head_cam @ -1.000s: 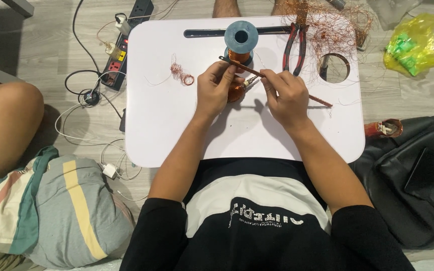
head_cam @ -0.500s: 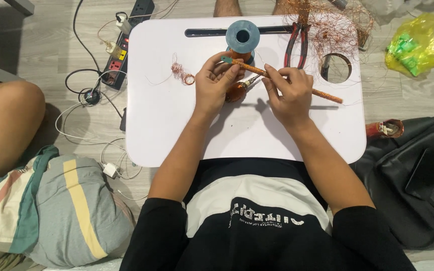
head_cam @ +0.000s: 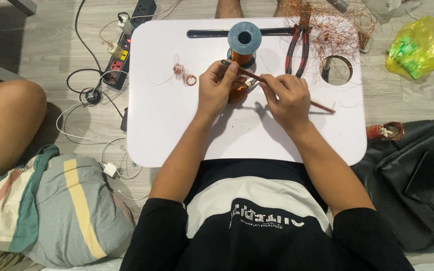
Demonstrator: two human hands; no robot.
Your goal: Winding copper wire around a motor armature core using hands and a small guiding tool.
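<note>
My left hand (head_cam: 218, 86) is closed around a small copper-wound coil (head_cam: 237, 93) held over the white lap table (head_cam: 167, 125). My right hand (head_cam: 288, 98) grips a long brown pencil-like stick (head_cam: 322, 106) whose far end crosses to my left fingertips. Just beyond the hands stands a spool of copper wire with a blue-grey flange (head_cam: 244, 38). What lies between the two hands is partly hidden by my fingers.
Red-handled pliers (head_cam: 297, 49) and a tangle of loose copper wire (head_cam: 335, 30) lie at the table's far right by a round cup hole (head_cam: 337, 70). A small wire curl (head_cam: 185, 76) lies left. A power strip (head_cam: 129, 35), cables, a pillow (head_cam: 51, 211), yellow bag (head_cam: 414, 47) and black bag (head_cam: 418, 185) surround the table.
The stick in my right hand has swung, its far tip now lying lower and further right on the table. Both hands stay together by the spool.
</note>
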